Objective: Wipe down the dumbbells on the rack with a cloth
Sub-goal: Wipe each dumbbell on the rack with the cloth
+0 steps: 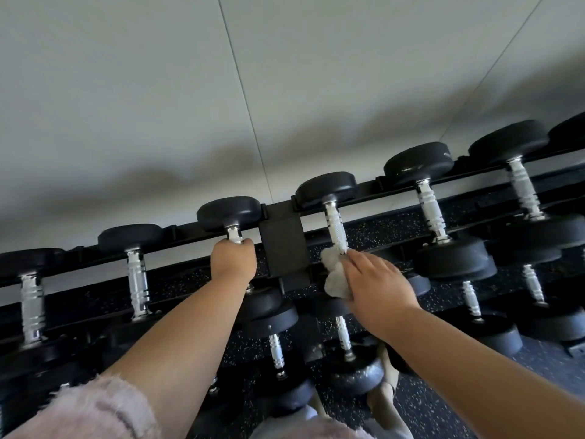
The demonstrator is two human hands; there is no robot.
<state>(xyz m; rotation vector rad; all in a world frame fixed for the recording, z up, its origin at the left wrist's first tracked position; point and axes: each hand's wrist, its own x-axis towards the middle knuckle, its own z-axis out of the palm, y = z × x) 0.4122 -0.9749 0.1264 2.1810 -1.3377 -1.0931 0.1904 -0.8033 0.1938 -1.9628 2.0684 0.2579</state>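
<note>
Crumpled grey cloth [335, 275], soft and bunched, pressed to the near end of a ribbed chrome handle. Belongs to the wiped dumbbell [326, 188], on the top tier just right of the centre bracket [281, 245] of the black metal rack [373, 186]. Over the cloth, right hand [378, 282], fingers stretched nearly straight, thumb hidden. Just left of the bracket, left hand [233, 259] closed in a fist round the handle of the neighbouring dumbbell [228, 213].

Behind the rack, a plain pale wall [142, 90] with thin panel seams and soft shadows. Below, black rubber floor [430, 403] flecked with white.

More round, matte black weights with knurled silver grips along the top rail, left and right. Lower dumbbells [277, 321] on the nearer tier, partly hidden by both forearms. Fuzzy pink sleeve [91, 410] at the near left.
</note>
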